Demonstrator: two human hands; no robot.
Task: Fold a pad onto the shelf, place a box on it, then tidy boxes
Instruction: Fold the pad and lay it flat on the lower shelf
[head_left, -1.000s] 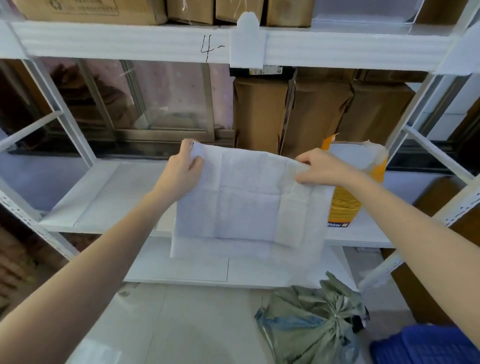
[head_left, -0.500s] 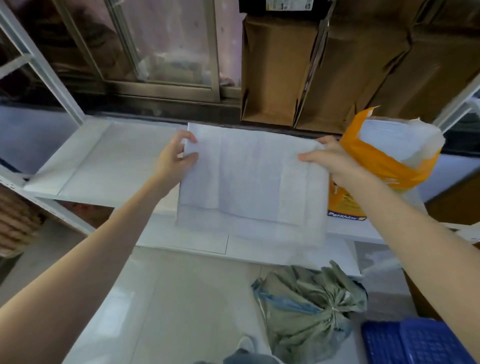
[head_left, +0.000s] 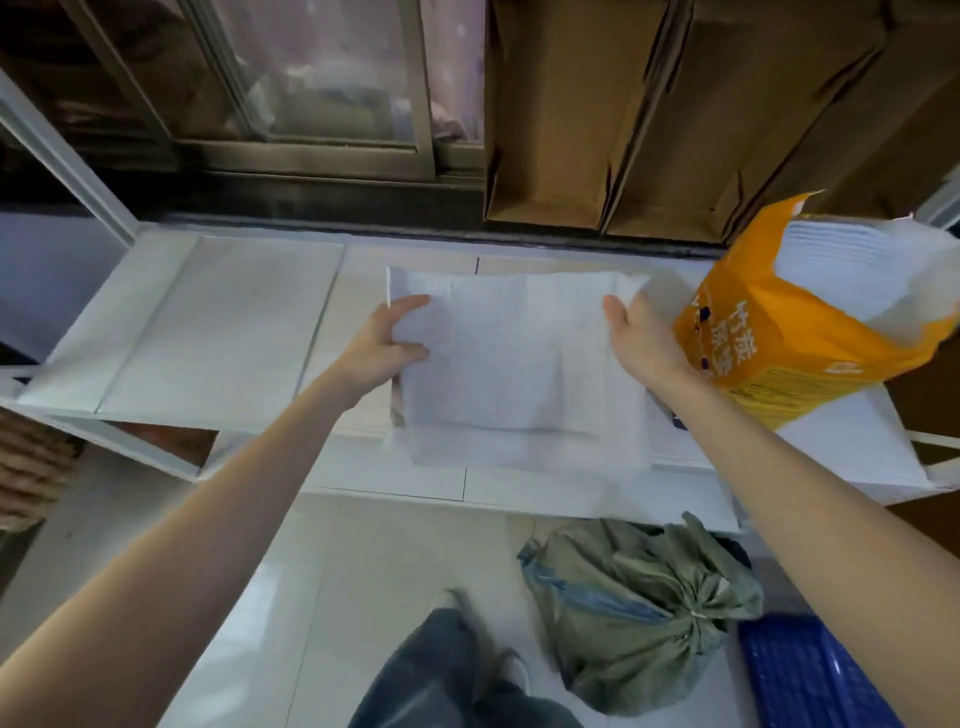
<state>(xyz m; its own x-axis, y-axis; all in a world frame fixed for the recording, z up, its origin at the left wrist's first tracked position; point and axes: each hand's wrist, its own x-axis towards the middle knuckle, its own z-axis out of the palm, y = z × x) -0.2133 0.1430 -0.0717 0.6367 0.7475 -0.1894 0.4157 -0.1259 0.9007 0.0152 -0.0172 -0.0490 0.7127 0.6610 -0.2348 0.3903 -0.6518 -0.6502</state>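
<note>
1. The fingers of the left hand (head_left: 397, 340) pinch the left edge of the white, quilted, rectangular absorbent pad (head_left: 511, 364), thumb lying on top and the other fingers tucked beneath. The right hand (head_left: 641, 338) grips the right edge near the far corner; its fingers curl under the sheet, though motion blur makes it hard to say how firmly they close.

2. From the left fingers the pad runs toward 3 o'clock, from the right fingers toward 9 o'clock; it spans the gap between them, its long axis lying across from 9 to 3. Both hands are equally near, one on each short side.

3. The pad lies over the middle of the white metal shelf board (head_left: 249, 322), far edge toward 12 o'clock short of the brown cardboard boxes (head_left: 561, 119), near edge drooping past the shelf front at 6 o'clock. The coming fold likely turns on that overhang.

4. It looks thin, limp and creased into panels, with a plain border. The torn-open orange plastic pad pack (head_left: 795, 332) stands just beside it at 3 o'clock.
</note>
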